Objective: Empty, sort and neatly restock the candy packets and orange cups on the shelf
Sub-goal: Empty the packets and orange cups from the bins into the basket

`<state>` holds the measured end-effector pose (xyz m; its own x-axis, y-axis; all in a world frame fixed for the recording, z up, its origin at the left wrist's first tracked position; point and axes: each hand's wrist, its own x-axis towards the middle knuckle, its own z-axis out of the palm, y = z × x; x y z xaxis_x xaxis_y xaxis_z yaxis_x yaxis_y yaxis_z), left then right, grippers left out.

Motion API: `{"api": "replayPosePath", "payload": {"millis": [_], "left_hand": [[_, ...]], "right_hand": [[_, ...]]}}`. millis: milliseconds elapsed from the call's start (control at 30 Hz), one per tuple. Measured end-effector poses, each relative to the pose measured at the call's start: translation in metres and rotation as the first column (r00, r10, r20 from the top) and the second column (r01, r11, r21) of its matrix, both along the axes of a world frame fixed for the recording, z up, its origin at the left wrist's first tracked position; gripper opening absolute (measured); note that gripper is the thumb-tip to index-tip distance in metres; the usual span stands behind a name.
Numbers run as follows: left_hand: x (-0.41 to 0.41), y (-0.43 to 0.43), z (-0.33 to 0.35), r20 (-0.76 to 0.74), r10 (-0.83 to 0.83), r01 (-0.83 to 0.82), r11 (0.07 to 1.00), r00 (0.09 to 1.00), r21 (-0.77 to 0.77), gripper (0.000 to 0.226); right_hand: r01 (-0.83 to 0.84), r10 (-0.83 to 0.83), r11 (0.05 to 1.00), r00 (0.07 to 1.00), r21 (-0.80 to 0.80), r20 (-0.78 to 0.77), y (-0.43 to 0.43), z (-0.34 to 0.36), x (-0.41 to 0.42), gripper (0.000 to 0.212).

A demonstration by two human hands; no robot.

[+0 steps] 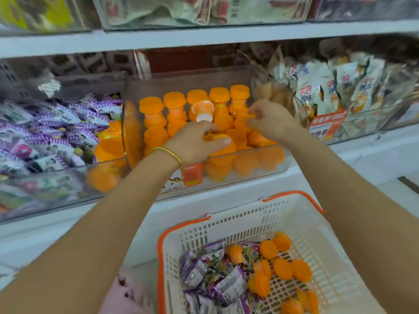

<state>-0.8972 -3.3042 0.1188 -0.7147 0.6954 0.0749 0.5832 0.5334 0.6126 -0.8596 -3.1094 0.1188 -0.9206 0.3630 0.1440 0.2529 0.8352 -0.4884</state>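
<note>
Orange cups (174,123) packed into the clear bin (281,146) on the shelf (362,152), five stacks side by side! Which way do they run?

Front to back, long axis climbing toward the rear wall, flat orange ends facing up and out at us. More lie jumbled along the front wall.

And the hands?

Left hand (192,141), gold bracelet (166,152) on the wrist, is curled round a low cup (218,138) in the middle of the bin, thumb across it. Just above its fingers sits a tilted cup (202,111), white narrow end aimed down at us. Whether any finger holds that one, I cannot tell.

Right side?

Right hand (269,120) pinches a stacked cup (250,114) in the rightmost stack, fingers bent tight.

And below?

White basket (226,225) with orange trim, close to the person. Purple candy packets (215,277) are heaped on its left, and loose cups (283,266) are scattered on its right, pointing every way. More purple packets (56,134) fill the bin to the left, and snack bags (328,87) fill the bin to the right.
</note>
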Motion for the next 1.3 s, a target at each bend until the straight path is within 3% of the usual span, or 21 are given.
{"api": "replayPosePath", "payload": {"millis": [133,233,300,400,500,600,667,833,900,1000,1300], "left_hand": [[-0.016,0.01,-0.008,0.151,-0.073,0.089,0.991,0.986,-0.1,0.053],[-0.027,0.009,-0.012,0.244,-0.048,0.05,0.999,0.969,-0.004,0.046],[-0.031,0.008,-0.008,0.284,0.047,-0.074,0.993,0.958,0.087,0.038],[-0.048,0.006,0.001,0.222,0.281,-0.311,0.944,0.934,0.11,0.036],[-0.068,0.012,-0.001,0.123,0.401,-0.392,0.915,0.908,-0.094,0.047],[-0.08,0.023,-0.003,0.051,0.439,-0.413,0.873,0.897,-0.261,0.046],[-0.085,0.029,-0.002,-0.069,0.445,-0.446,0.851,0.893,-0.278,0.048],[-0.088,0.045,-0.008,-0.262,0.321,-0.408,0.801,0.91,-0.438,0.068],[-0.09,0.052,-0.009,-0.343,0.268,-0.414,0.771,0.9,-0.484,0.073],[-0.094,0.055,-0.008,-0.396,0.253,-0.425,0.789,0.883,-0.444,0.069],[-0.088,0.024,-0.008,-0.311,0.3,-0.384,0.887,0.902,-0.255,0.073]], "right_hand": [[0.005,-0.03,0.996,0.961,0.091,0.275,0.019,-0.019,-0.043,0.059],[-0.049,0.0,0.99,0.936,0.129,0.352,0.016,-0.026,-0.06,0.053],[-0.049,-0.003,0.99,0.931,0.134,0.365,0.011,-0.028,-0.065,0.058],[0.005,-0.049,0.991,0.943,0.133,0.328,0.008,-0.03,-0.066,0.063],[0.01,-0.041,0.993,0.96,0.114,0.276,0.009,-0.03,-0.062,0.058],[-0.052,0.053,0.999,0.953,-0.012,0.297,0.008,-0.033,-0.061,0.068],[-0.077,0.069,0.997,0.939,0.009,0.336,0.006,-0.037,-0.063,0.077],[-0.103,-0.016,0.956,0.917,0.275,0.398,-0.001,-0.04,-0.071,0.082],[-0.096,-0.027,0.953,0.917,0.287,0.399,-0.002,-0.039,-0.071,0.085],[-0.07,-0.044,0.963,0.912,0.26,0.407,-0.002,-0.036,-0.072,0.086],[-0.017,-0.179,0.93,0.852,0.367,0.493,-0.016,-0.026,-0.096,0.079]]}}
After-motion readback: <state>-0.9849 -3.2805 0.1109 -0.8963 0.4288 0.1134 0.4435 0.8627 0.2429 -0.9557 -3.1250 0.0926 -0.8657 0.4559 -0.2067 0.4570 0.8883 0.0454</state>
